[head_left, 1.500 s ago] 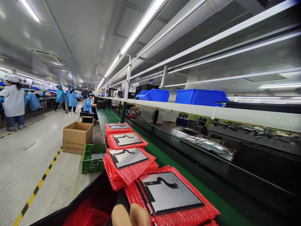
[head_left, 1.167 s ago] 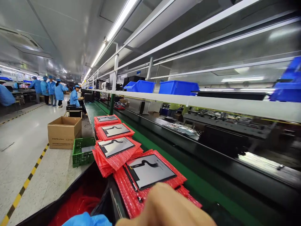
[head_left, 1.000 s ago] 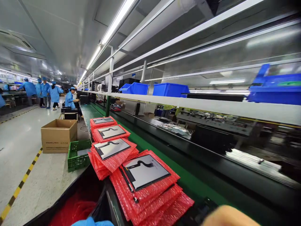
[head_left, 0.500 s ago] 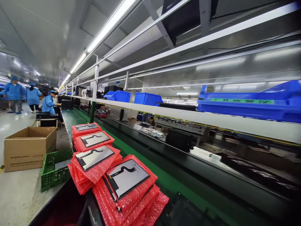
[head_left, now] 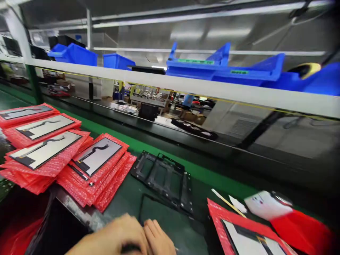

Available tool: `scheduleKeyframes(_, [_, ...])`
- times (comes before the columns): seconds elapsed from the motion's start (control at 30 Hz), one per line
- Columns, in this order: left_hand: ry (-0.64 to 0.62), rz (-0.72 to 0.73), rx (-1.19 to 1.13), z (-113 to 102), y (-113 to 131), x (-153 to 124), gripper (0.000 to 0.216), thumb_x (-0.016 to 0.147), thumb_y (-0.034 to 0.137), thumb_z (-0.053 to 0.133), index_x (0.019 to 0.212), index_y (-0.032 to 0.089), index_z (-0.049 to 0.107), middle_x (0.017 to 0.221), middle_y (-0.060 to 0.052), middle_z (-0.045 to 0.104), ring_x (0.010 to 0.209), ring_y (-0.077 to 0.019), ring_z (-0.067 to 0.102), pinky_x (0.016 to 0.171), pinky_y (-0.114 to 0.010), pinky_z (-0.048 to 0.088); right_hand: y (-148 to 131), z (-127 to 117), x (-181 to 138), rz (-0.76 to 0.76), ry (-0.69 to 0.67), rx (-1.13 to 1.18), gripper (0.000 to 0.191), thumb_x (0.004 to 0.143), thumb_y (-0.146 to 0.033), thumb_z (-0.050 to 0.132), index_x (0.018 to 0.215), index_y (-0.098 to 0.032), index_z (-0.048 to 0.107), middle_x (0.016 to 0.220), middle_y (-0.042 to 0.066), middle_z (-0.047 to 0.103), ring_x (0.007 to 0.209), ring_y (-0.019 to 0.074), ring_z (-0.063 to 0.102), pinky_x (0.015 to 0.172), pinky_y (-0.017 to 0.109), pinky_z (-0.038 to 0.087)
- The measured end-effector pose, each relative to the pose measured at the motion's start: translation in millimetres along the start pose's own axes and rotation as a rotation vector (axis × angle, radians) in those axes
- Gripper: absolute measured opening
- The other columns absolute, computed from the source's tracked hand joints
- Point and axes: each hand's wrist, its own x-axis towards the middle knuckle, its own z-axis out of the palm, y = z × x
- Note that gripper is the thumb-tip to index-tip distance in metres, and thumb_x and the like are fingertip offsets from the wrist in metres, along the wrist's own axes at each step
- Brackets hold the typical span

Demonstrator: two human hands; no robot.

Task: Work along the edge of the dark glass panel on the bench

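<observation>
My left hand is at the bottom centre, smeared by motion, its fingers curled. A small dark thing shows under them, too hidden to name. My right hand lies against it, fingers pressed together and bent; what they hold, if anything, is hidden. Just beyond the hands runs a thin black bent strip; I cannot tell whether either hand grips it. A black plastic frame with several openings lies flat behind. To the left, a flat display panel with a dark ribbon cable tops a stack of red bubble-wrap bags.
More stacks of red bags with display panels stand at the left. At the right lie another panel on a red bag, a white-and-red item and a pale stick. Blue bins line the shelf.
The view has swung right, so the bag stacks now sit further left. Both my hands have come into view at the bottom. The whole black frame and the right-hand items now show.
</observation>
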Motion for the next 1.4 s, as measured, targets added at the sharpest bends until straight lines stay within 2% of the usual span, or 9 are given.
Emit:
scheduleKeyframes(0.07, [0.013, -0.119, 0.101, -5.0, -19.6, 0.5, 0.032, 0.093, 0.041, 0.060, 0.121, 0.024, 0.059, 0.124, -0.009, 0.062, 0.123, -0.0272, 0.052, 0.108, -0.051, 0.037, -7.3, -11.8, 7.2, 0.091, -0.054, 0.051, 0.028, 0.084, 0.002, 0.043, 0.094, -0.023, 0.050, 0.094, 0.002, 0.059, 0.085, 0.0216, 0.059, 0.069, 0.030, 0.052])
scheduleKeyframes(0.13, [-0.027, -0.214, 0.248, -4.8, -37.8, 1.2, 0.056, 0.085, 0.052, 0.067, 0.133, 0.029, 0.051, 0.140, -0.008, 0.054, 0.139, -0.0306, 0.037, 0.115, -0.053, 0.027, -12.8, -20.4, 13.0, 0.129, -0.087, 0.088, 0.027, 0.085, 0.002, 0.044, 0.094, -0.022, 0.050, 0.094, 0.002, 0.058, 0.085, 0.0215, 0.057, 0.070, 0.030, 0.051])
scheduleKeyframes(0.2, [-0.109, -0.234, 0.362, 1.2, -52.6, 2.7, 0.081, 0.078, 0.062, 0.069, 0.146, 0.030, 0.038, 0.154, -0.008, 0.038, 0.148, -0.0326, 0.020, 0.118, -0.057, 0.018, -16.1, -23.5, 14.5, 0.153, -0.099, 0.110, 0.027, 0.085, 0.002, 0.047, 0.095, -0.022, 0.051, 0.096, 0.002, 0.058, 0.087, 0.0219, 0.056, 0.071, 0.031, 0.049])
scheduleKeyframes(0.27, [-0.164, -0.204, 0.423, 9.6, -63.7, 4.8, 0.094, 0.077, 0.066, 0.067, 0.153, 0.028, 0.026, 0.159, -0.010, 0.027, 0.150, -0.0348, 0.010, 0.118, -0.062, 0.011, -17.2, -22.4, 12.9, 0.175, -0.104, 0.125, 0.026, 0.085, 0.002, 0.047, 0.095, -0.021, 0.051, 0.097, 0.002, 0.057, 0.087, 0.0224, 0.054, 0.072, 0.031, 0.049])
scheduleKeyframes(0.47, [-0.183, -0.184, 0.471, 18.7, -79.4, 6.3, 0.108, 0.071, 0.074, 0.066, 0.155, 0.028, 0.017, 0.160, -0.011, 0.024, 0.149, -0.0368, 0.009, 0.117, -0.067, 0.000, -17.2, -22.8, 10.3, 0.204, -0.100, 0.168, 0.025, 0.090, 0.002, 0.042, 0.096, -0.021, 0.050, 0.097, 0.003, 0.056, 0.088, 0.0216, 0.053, 0.073, 0.031, 0.047])
scheduleKeyframes(0.8, [-0.162, -0.164, 0.466, 11.4, -79.6, 8.2, 0.099, 0.069, 0.075, 0.066, 0.150, 0.028, 0.033, 0.156, -0.009, 0.035, 0.149, -0.0345, 0.012, 0.117, -0.062, -0.011, -13.8, -19.5, 7.5, 0.144, -0.104, 0.099, 0.029, 0.081, 0.003, 0.048, 0.097, -0.021, 0.050, 0.097, 0.003, 0.057, 0.086, 0.0225, 0.052, 0.071, 0.033, 0.046])
scheduleKeyframes(1.07, [-0.172, -0.156, 0.511, 10.4, -79.7, 7.7, 0.102, 0.069, 0.074, 0.068, 0.151, 0.029, 0.029, 0.156, -0.006, 0.035, 0.149, -0.0329, 0.012, 0.116, -0.063, -0.015, -10.6, -22.3, 7.5, 0.077, -0.132, 0.165, 0.028, 0.082, 0.003, 0.054, 0.096, -0.020, 0.048, 0.098, 0.003, 0.056, 0.086, 0.0226, 0.050, 0.068, 0.032, 0.042])
scheduleKeyframes(1.23, [-0.186, -0.142, 0.512, 9.2, -79.7, 7.7, 0.088, 0.079, 0.066, 0.064, 0.151, 0.028, 0.029, 0.156, -0.005, 0.034, 0.149, -0.0321, 0.011, 0.115, -0.063, -0.016, -13.0, -28.0, 10.1, 0.155, -0.148, 0.268, 0.024, 0.091, 0.003, 0.045, 0.098, -0.020, 0.048, 0.097, 0.003, 0.054, 0.089, 0.0216, 0.049, 0.072, 0.031, 0.042])
scheduleKeyframes(1.4, [-0.184, -0.140, 0.522, 8.7, -78.3, 8.2, 0.084, 0.082, 0.062, 0.063, 0.151, 0.027, 0.030, 0.156, -0.005, 0.034, 0.150, -0.0310, 0.011, 0.116, -0.063, -0.015, -14.9, -28.0, 11.9, 0.170, -0.164, 0.217, 0.030, 0.086, 0.006, 0.049, 0.101, -0.020, 0.050, 0.097, 0.003, 0.054, 0.089, 0.0226, 0.049, 0.073, 0.033, 0.042])
